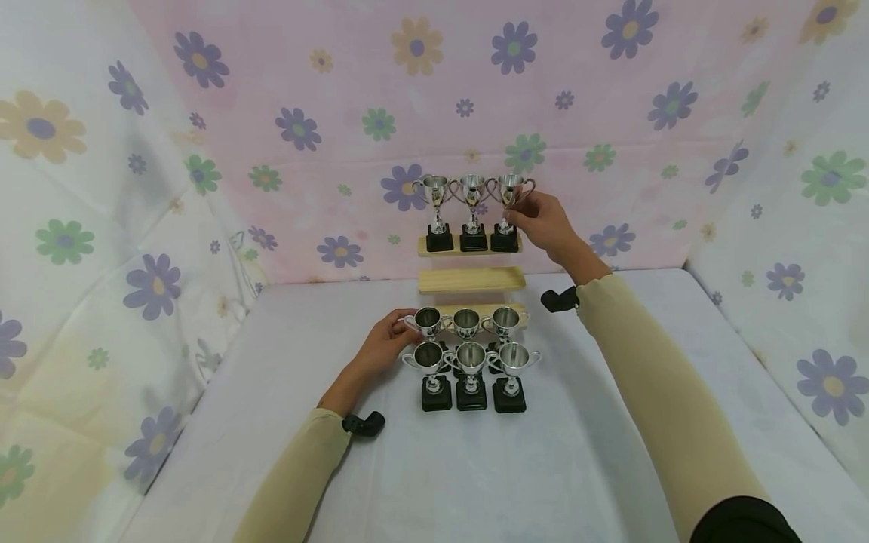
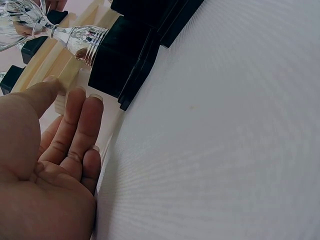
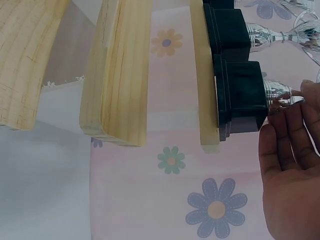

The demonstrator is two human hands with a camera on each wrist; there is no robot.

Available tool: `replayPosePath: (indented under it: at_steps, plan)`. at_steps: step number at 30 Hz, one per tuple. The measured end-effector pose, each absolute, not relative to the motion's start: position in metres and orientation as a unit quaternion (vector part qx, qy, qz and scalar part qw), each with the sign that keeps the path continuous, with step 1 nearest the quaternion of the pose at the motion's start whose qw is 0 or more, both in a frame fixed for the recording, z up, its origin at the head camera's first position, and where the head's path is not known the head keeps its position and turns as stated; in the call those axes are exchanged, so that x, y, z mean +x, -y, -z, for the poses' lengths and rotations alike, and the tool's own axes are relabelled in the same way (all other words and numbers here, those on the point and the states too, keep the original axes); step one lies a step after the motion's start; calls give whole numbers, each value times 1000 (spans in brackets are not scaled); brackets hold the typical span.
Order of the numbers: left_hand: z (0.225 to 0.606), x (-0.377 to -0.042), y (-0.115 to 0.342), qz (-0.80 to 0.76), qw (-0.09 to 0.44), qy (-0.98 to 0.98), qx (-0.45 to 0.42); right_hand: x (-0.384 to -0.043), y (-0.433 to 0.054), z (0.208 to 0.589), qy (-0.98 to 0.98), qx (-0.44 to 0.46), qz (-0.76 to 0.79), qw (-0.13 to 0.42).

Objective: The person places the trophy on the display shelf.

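My right hand [image 1: 545,225] pinches the lower metal part of a silver trophy cup [image 1: 509,188] with a black base. That trophy stands at the right end of the top step [image 1: 433,253] of a wooden stand, with two like it in a row to its left. Low down, my left hand [image 1: 387,341] grips the left end of the bottom step [image 1: 468,308]. In the left wrist view, the thumb lies on the wood [image 2: 69,72] and the other fingers reach past its end.
On the white-covered table [image 1: 448,467], a front row of trophies [image 1: 471,369] and a second row [image 1: 465,323] stand before the stand, overlapping the bottom step. No trophy stands on the middle step [image 1: 471,280]. A flower-print cloth [image 1: 366,188] hangs behind.
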State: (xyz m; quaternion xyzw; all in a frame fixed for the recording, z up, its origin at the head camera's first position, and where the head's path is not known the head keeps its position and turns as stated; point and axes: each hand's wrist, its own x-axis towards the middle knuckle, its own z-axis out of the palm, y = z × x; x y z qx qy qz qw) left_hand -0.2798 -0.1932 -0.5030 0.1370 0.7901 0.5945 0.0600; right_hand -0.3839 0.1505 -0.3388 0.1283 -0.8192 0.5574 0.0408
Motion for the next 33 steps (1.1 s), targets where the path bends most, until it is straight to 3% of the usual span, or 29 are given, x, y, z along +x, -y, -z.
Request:
replayPosePath:
  at_steps: [11,33]
  plan:
    - [502,-280,193,-589,57,-795,134,-383,-151,340,809,135,-571,44]
    - [502,-279,193,-588,59,-795,134,-348,-175,373,793,140,-578,133]
